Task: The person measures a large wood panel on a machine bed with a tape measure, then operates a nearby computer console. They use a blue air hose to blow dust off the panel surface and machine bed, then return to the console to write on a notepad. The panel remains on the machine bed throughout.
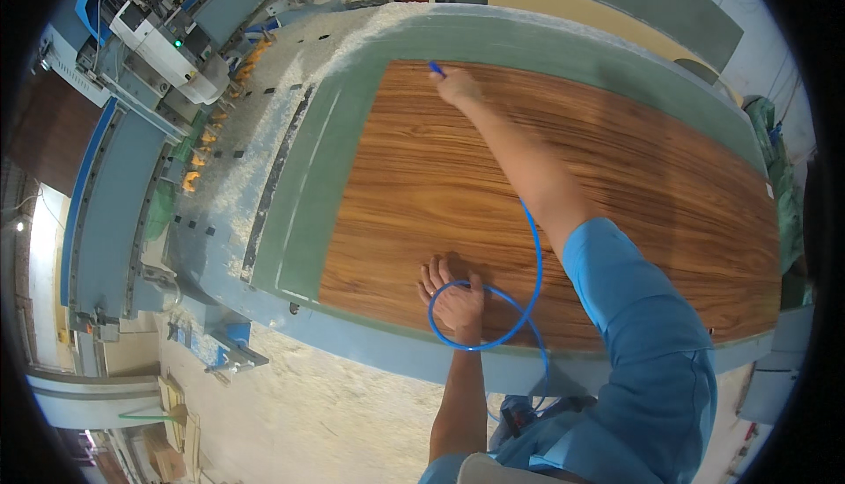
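The left hand (453,295) lies spread flat on the near edge of the wood-grain panel (634,194), bracing the body, while the right hand (457,87), fist closed around the blue hose (531,260), reaches to the panel's far corner.

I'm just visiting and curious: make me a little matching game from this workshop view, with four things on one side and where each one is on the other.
Things:
1. left hand
2. right hand
3. blue hose
4. sawdust

Places:
A. stretched out to the far edge of the wooden panel, holding the hose's tip
B. heaped on the machine bed to the left of the panel
C. flat on the near edge of the panel
D. looped over the panel's near edge, running up along the outstretched arm

Pairs: 1-C, 2-A, 3-D, 4-B
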`<state>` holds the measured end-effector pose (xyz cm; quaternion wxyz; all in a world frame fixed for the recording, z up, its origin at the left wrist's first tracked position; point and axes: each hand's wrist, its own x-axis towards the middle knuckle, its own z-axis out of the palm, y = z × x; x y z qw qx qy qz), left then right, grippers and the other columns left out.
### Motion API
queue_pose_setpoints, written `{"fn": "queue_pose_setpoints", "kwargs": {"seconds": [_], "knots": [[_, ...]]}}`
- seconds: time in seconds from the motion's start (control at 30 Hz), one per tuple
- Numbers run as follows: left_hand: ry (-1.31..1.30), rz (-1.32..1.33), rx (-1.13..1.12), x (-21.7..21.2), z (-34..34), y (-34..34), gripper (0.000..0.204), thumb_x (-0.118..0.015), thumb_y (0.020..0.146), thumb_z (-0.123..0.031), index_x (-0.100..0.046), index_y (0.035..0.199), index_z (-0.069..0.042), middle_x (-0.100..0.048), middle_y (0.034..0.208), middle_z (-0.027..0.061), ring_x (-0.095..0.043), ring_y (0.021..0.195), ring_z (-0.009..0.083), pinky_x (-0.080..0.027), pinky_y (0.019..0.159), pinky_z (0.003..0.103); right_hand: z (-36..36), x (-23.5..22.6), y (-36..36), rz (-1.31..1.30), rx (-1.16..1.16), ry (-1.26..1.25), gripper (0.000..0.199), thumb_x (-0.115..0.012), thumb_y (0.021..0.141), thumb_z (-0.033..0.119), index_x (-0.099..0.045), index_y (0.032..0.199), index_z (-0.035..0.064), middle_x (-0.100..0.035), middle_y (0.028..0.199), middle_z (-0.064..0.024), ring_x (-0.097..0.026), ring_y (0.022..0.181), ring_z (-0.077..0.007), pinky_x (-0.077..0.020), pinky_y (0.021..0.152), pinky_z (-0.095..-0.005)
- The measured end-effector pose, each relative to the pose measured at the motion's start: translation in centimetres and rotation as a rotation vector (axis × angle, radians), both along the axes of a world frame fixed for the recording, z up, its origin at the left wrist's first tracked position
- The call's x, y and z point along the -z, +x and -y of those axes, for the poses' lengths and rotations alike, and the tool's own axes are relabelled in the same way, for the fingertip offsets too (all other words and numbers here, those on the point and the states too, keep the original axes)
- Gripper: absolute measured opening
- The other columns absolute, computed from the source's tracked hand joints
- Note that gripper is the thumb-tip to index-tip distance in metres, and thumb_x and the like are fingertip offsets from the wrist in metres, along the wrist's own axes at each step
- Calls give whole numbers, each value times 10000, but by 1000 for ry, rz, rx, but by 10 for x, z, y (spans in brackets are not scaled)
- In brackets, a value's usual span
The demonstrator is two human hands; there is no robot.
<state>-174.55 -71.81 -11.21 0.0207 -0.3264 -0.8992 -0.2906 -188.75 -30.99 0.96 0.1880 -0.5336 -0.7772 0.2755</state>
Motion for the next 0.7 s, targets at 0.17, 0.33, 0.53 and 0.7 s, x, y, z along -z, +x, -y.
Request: {"fn": "queue_pose_setpoints", "kwargs": {"seconds": [0.17,0.33,0.53,0.7], "knots": [[-12,0,13,3,0,0,722,-630,850,-473,-503,1447,-88,-509,1518,139,-372,1488,380,-221,1243,584,-71,29,27,-743,289,-596,431,-587,1042,533,-637,981,109,-608,671,-97,-558,478,-233,-463,459,-457],[-39,33,3,4,-1,1,729,-613,859,-489,-500,1449,-75,-492,1539,155,-343,1508,378,-184,1251,581,-79,38,6,-996,136,-868,379,-572,1069,476,-585,921,127,-556,625,-85,-545,478,-214,-421,437,-394],[-79,37,-8,4,-3,1,721,-619,859,-469,-498,1451,-74,-485,1543,155,-336,1513,378,-183,1254,567,-49,35,-43,-977,-138,-962,408,-576,1063,496,-571,928,111,-560,633,-71,-547,483,-197,-418,440,-385],[-94,70,-9,-1,-3,2,718,-632,849,-445,-488,1463,-101,-491,1539,137,-341,1509,381,-189,1255,564,-22,28,-72,-772,-131,-861,436,-612,1035,528,-609,975,96,-583,627,-67,-551,479,-180,-420,434,-381]]}}
